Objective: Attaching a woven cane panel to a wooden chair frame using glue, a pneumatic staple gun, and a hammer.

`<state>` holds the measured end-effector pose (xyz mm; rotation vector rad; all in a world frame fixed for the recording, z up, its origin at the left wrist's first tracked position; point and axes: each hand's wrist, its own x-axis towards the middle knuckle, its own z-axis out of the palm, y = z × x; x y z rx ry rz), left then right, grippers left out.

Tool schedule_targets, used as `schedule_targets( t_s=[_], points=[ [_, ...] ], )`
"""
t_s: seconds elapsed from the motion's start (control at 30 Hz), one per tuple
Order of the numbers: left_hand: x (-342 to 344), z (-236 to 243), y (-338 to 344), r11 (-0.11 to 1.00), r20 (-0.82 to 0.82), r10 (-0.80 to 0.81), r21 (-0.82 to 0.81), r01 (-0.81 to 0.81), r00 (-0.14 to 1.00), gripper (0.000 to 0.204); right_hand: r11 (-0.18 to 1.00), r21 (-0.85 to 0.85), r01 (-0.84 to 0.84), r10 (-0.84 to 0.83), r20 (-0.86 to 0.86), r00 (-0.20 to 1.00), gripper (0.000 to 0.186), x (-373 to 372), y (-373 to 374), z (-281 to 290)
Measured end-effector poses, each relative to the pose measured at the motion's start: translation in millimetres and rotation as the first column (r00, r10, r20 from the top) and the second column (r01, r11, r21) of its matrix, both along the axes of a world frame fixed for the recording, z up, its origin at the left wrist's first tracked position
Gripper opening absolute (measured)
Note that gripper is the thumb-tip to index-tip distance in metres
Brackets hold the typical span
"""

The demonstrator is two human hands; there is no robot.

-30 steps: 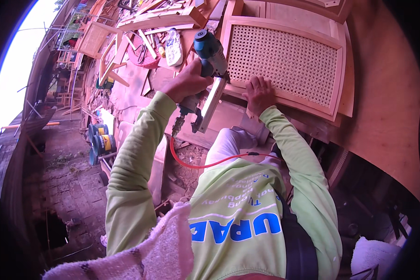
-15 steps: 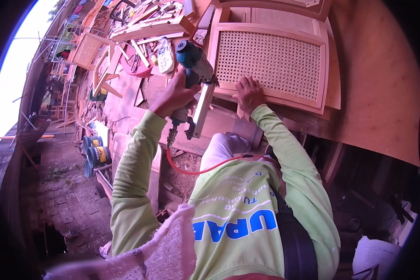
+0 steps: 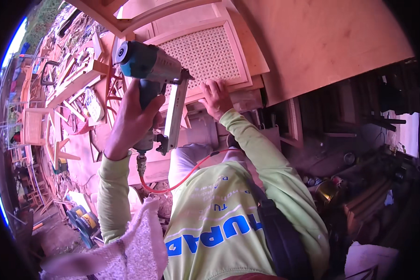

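Gap right of nail gun (image 3: 165, 65) (hose (image 3: 171, 189) below)

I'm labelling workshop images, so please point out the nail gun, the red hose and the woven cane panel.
Nail gun (image 3: 157, 66): head view, on its body.
Red hose (image 3: 162, 191): head view, on its low bend.
Woven cane panel (image 3: 203, 57): head view, on the middle of its mesh.

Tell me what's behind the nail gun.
The woven panel shows past the nail gun, held in the left hand; part of the panel's left side is covered and cannot be seen.
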<state>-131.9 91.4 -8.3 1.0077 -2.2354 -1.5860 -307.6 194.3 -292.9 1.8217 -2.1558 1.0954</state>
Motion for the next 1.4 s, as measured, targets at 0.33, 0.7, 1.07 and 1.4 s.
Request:
schedule_targets(
  t_s=[0.33,0.7,1.07,1.4],
  points=[
    [-41,9,-11,0.996,0.008,-0.072,-0.056,0.072,0.997,0.03,0.749,-0.115,0.653,-0.498,0.553,0.668,0.058,40,14,-1],
    [-24,-92,-111,0.905,-0.143,0.06,0.426,0.006,0.988,0.037,0.353,0.552,0.755,-0.786,0.613,-0.081,0.099,29,-57,-20],
    [-11,-182,-218,0.729,-0.15,-0.054,0.669,0.141,0.987,0.041,0.133,0.707,0.695,-0.835,0.458,-0.305,0.08,28,-83,23],
    [-27,-194,-244,0.659,-0.17,-0.231,0.697,0.283,0.958,0.038,0.099,0.506,0.857,-0.778,0.576,-0.25,0.088,31,-88,-12]
  ],
)
